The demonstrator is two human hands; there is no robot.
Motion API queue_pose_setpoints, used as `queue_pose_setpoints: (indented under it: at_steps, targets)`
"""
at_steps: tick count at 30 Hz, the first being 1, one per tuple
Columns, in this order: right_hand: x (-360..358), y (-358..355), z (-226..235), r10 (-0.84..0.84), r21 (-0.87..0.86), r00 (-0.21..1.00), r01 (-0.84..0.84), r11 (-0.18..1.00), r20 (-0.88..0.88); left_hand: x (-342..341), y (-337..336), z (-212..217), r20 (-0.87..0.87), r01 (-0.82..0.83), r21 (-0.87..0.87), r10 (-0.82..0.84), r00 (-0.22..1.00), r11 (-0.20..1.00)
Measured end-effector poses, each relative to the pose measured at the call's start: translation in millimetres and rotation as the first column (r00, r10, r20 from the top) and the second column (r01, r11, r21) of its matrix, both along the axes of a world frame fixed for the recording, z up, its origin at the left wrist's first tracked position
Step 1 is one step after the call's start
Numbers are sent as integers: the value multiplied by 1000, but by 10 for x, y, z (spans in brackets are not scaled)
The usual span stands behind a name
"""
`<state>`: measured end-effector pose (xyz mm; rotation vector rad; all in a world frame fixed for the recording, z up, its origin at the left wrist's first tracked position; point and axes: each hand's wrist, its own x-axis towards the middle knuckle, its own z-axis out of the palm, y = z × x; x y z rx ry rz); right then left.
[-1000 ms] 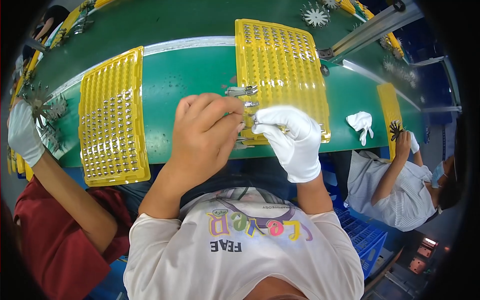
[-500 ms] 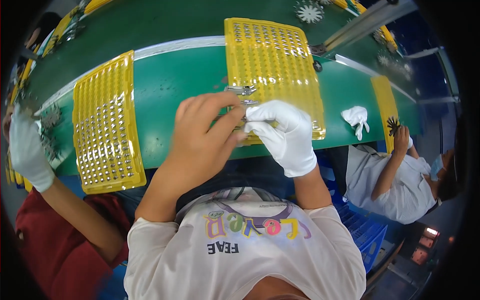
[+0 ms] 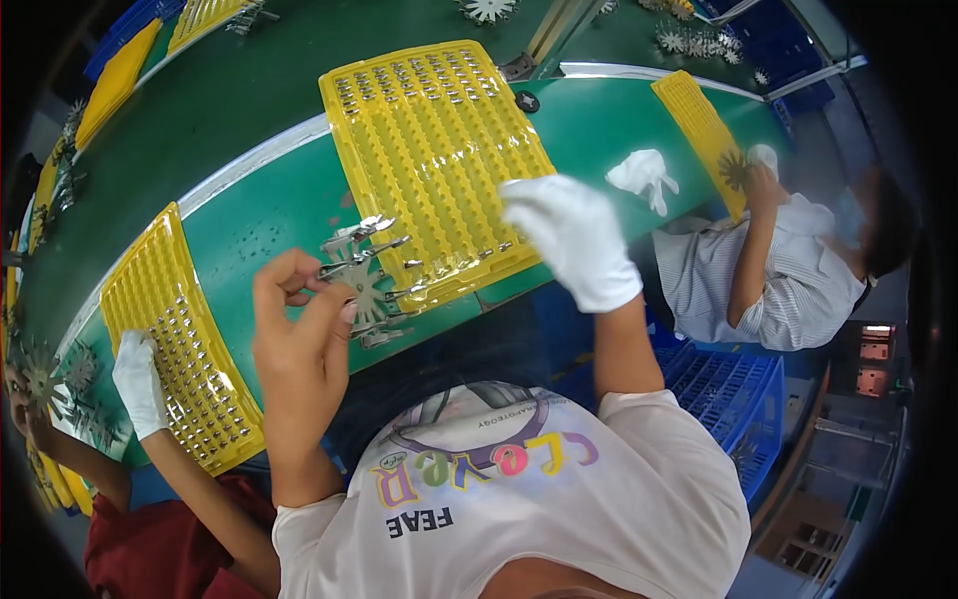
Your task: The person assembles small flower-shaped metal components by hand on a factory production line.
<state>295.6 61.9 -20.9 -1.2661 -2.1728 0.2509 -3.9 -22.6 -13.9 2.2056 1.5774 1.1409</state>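
Observation:
My bare left hand point(image 3: 304, 324) pinches the edge of a silver star-shaped metal wheel point(image 3: 369, 295) between thumb and fingers. Several shiny, narrow metal pieces stick out around its rim. The wheel is held over the near left corner of a yellow tray point(image 3: 429, 180) on the green bench. Rows of small silver parts point(image 3: 409, 80) fill the tray's far end, and a few lie along its near edge. My white-gloved right hand point(image 3: 574, 240) is above the tray's right edge, apart from the wheel. Its fingers are bent and blurred; whether anything is between them cannot be made out.
A second yellow tray point(image 3: 180, 329) with silver parts stands at left, with a co-worker's gloved hand point(image 3: 140, 384) over it. A white glove point(image 3: 644, 180) lies at right. Beyond it, another person holds a dark star wheel point(image 3: 733, 170) by a yellow tray. A post point(image 3: 559, 35) rises behind the bench.
My hands have parted: the left has drawn the wheel to the left, and the right has come away from it toward the tray's right edge. The view has turned.

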Motion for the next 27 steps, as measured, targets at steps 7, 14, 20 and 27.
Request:
queue_pose_setpoints:
  at_steps: [7,14,20,27]
  targets:
    - [578,276,-252,-121,14,705,156,988,698,-15,112,8,52,-10,11,9,999,1000]
    - [452,338,-247,-41,-23,660,88,996,750,-68,96,51,84,-28,-10,29,996,1000]
    - [590,297,-216,36,33,845,-63,997,533,-86,93,66,138,-38,26,34,990,999]
    - [-79,-120,47,-3,-410,840,-262,874,-542,-15,96,42,117,-19,99,8,993,995]
